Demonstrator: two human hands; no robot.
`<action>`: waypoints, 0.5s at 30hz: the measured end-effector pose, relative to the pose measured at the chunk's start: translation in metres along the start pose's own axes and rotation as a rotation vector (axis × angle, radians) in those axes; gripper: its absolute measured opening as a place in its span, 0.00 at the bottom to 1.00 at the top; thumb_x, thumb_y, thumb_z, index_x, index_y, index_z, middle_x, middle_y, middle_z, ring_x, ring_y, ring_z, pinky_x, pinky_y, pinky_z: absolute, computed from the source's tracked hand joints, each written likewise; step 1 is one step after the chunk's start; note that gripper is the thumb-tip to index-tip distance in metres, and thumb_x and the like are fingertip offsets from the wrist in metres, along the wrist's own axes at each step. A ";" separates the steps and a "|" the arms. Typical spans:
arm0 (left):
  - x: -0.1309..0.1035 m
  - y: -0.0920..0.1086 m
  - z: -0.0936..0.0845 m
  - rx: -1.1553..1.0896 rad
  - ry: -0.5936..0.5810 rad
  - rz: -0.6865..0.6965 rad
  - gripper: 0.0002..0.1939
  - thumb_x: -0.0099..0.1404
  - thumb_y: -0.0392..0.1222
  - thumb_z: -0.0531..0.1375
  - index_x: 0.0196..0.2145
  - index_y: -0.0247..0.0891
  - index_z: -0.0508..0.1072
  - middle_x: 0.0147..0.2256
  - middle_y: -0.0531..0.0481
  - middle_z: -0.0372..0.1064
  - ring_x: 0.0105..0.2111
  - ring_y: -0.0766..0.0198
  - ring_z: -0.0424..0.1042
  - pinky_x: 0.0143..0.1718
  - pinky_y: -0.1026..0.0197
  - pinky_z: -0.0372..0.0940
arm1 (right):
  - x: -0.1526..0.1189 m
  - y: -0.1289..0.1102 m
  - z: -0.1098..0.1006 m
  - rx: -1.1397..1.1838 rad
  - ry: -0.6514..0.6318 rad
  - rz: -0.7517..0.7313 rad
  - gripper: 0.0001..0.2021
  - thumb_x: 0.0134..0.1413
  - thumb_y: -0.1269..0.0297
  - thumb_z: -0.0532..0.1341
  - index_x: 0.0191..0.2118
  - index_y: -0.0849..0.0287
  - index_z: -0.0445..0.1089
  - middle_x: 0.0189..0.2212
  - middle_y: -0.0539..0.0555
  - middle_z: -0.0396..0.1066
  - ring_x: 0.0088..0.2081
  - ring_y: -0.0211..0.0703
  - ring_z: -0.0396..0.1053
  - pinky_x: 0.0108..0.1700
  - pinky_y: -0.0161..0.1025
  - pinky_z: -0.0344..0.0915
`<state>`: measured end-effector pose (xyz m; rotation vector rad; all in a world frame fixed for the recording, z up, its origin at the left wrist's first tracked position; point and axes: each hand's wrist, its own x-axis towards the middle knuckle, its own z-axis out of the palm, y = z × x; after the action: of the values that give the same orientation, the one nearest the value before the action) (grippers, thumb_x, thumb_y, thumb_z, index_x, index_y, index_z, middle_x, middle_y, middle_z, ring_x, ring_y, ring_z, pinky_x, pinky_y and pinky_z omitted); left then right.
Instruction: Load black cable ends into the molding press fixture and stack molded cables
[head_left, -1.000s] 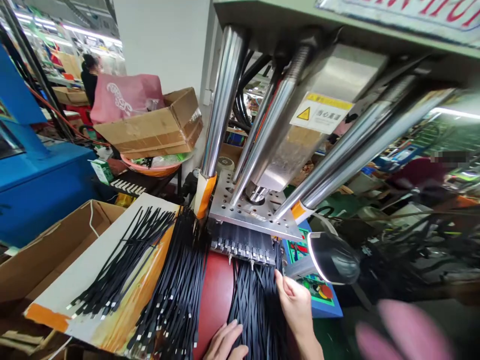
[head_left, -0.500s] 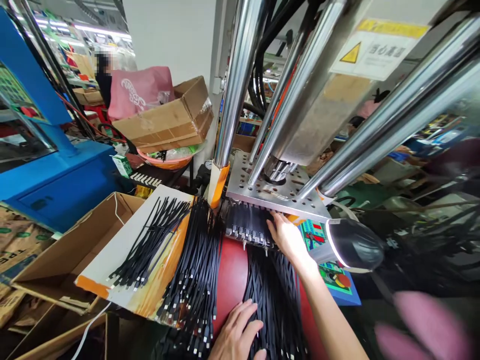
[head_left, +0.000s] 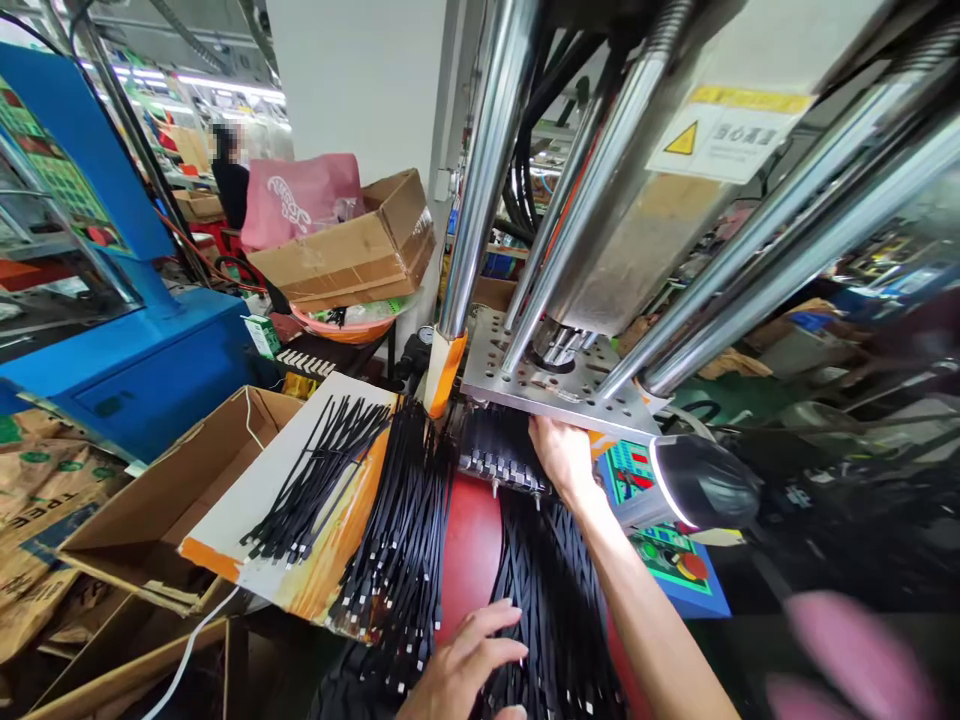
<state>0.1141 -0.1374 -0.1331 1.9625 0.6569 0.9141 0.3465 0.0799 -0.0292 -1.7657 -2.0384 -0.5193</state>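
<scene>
The right hand (head_left: 561, 455) reaches beneath the press plate (head_left: 510, 384), its grip hidden; the left hand (head_left: 457, 675), loosely spread, seems empty beside black cables (head_left: 551, 590) toward the red desk's (head_left: 470, 540) near edge. A descending plate could crush the right hand.

Cables (head_left: 319, 470) lie on a board (head_left: 253, 492) left of a press plate (head_left: 517, 388) — a carton (head_left: 169, 480) further left, a control panel (head_left: 667, 555) right.
</scene>
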 end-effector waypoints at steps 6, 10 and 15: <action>0.017 0.038 -0.109 0.005 0.311 -0.158 0.22 0.75 0.45 0.57 0.65 0.46 0.66 0.68 0.41 0.62 0.69 0.52 0.62 0.70 0.47 0.59 | -0.081 -0.031 -0.099 0.096 0.318 -0.102 0.09 0.71 0.63 0.59 0.44 0.61 0.76 0.27 0.51 0.75 0.26 0.37 0.70 0.32 0.34 0.61; 0.055 0.034 -0.143 -0.132 0.267 -0.213 0.33 0.72 0.58 0.61 0.69 0.43 0.62 0.71 0.38 0.56 0.71 0.46 0.57 0.73 0.40 0.50 | -0.094 -0.047 -0.163 0.276 0.267 -0.042 0.06 0.69 0.65 0.62 0.44 0.58 0.76 0.30 0.50 0.70 0.25 0.35 0.64 0.30 0.34 0.60; 0.065 0.027 -0.098 -0.744 -0.347 -0.261 0.48 0.61 0.75 0.61 0.67 0.39 0.64 0.66 0.33 0.64 0.68 0.42 0.62 0.71 0.36 0.51 | -0.115 -0.058 -0.176 0.478 0.041 0.019 0.09 0.70 0.62 0.59 0.42 0.56 0.77 0.28 0.50 0.68 0.25 0.38 0.64 0.28 0.35 0.62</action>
<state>0.0770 -0.0576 -0.0507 1.2807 0.2931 0.5249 0.3128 -0.1162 0.0603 -1.4695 -1.9128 -0.0476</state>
